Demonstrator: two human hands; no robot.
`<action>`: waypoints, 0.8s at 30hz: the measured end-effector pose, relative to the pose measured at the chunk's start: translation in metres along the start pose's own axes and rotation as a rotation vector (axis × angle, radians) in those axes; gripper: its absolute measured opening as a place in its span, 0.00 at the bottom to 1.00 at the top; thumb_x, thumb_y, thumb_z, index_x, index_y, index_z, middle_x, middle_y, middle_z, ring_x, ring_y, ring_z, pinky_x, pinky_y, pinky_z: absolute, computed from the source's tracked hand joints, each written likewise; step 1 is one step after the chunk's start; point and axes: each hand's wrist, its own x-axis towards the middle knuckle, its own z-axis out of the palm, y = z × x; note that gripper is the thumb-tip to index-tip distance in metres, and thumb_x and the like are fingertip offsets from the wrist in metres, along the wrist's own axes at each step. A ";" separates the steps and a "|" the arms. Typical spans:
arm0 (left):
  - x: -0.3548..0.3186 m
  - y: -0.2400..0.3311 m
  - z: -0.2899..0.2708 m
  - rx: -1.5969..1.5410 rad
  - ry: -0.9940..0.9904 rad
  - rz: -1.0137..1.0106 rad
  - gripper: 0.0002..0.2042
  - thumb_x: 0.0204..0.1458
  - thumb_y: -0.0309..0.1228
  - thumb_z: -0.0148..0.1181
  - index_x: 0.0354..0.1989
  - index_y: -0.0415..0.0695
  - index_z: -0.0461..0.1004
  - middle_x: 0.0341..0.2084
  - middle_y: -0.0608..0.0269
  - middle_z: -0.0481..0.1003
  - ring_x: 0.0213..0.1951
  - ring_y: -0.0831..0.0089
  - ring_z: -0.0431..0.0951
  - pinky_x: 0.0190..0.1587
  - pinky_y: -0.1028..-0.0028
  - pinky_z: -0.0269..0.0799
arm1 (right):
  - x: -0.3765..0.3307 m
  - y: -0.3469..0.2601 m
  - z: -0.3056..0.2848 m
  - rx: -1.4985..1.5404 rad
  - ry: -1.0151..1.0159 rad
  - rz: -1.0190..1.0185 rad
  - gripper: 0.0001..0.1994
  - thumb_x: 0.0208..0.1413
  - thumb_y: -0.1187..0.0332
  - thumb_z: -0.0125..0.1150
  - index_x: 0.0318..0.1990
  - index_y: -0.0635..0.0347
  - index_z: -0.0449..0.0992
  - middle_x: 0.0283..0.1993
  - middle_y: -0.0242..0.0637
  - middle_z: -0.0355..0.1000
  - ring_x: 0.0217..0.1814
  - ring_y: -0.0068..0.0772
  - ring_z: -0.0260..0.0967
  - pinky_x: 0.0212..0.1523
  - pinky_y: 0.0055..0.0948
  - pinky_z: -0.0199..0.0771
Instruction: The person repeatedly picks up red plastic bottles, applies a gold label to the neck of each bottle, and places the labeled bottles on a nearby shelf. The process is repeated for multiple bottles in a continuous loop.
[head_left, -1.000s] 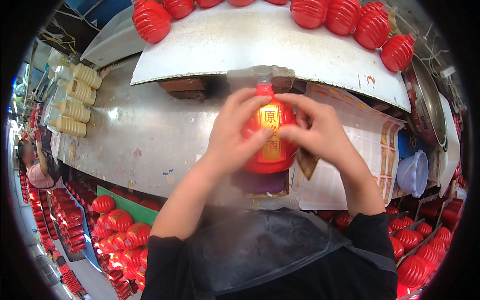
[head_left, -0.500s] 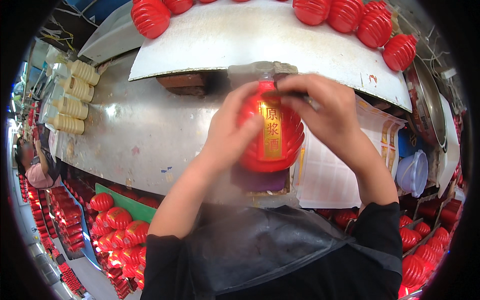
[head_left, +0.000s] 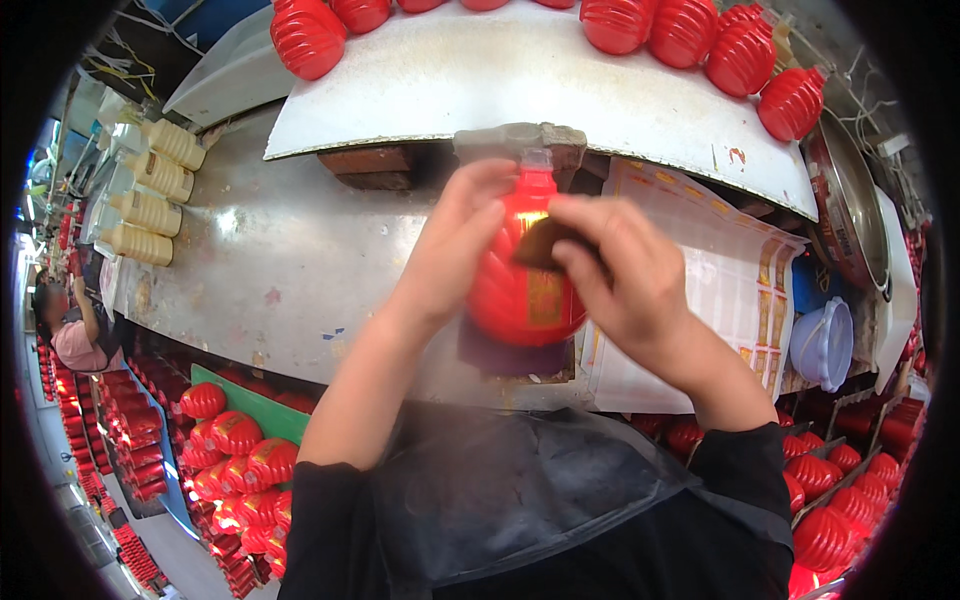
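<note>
A ribbed red bottle (head_left: 495, 295) with a clear neck lies before me, neck pointing away, over a purple pad (head_left: 512, 358). Down its upper face runs a gold label (head_left: 545, 298). My left hand (head_left: 450, 240) grips the bottle's left side near the shoulder. In my right hand (head_left: 630, 270) a flat dark brown piece (head_left: 538, 243), like a scraper, is pinched between thumb and fingers. It lies against the upper part of the label and hides some of it.
Beyond the metal tabletop (head_left: 310, 270), a white board (head_left: 450, 80) carries several red bottles (head_left: 308, 38). Label sheets (head_left: 680, 330) lie right of the bottle, near a lavender bucket (head_left: 822, 345). Cream bottles (head_left: 150, 213) stand far left; a person (head_left: 80, 340) is beyond them.
My right hand has come down and left over the label, and the brown piece now covers part of it. My left hand has shifted up the bottle's side, off the label.
</note>
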 end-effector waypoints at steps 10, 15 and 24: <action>-0.023 0.003 0.013 0.285 -0.025 0.232 0.49 0.46 0.37 0.78 0.75 0.41 0.54 0.62 0.46 0.74 0.65 0.58 0.74 0.67 0.63 0.69 | 0.024 -0.001 -0.024 0.094 -0.098 0.025 0.18 0.53 0.79 0.68 0.52 0.60 0.78 0.42 0.44 0.79 0.42 0.50 0.80 0.40 0.40 0.81; -0.024 0.008 0.018 0.421 0.002 0.279 0.50 0.42 0.35 0.79 0.75 0.42 0.56 0.59 0.45 0.77 0.61 0.58 0.78 0.63 0.64 0.73 | 0.016 -0.003 -0.017 -0.055 -0.065 -0.007 0.20 0.52 0.79 0.69 0.53 0.59 0.77 0.40 0.43 0.77 0.39 0.48 0.79 0.38 0.39 0.80; -0.011 0.018 0.028 0.532 0.065 0.224 0.29 0.46 0.33 0.75 0.55 0.40 0.68 0.47 0.51 0.79 0.53 0.61 0.81 0.58 0.64 0.76 | 0.017 0.009 -0.018 -0.048 -0.043 -0.095 0.20 0.50 0.79 0.71 0.53 0.58 0.79 0.41 0.39 0.80 0.39 0.42 0.80 0.36 0.35 0.81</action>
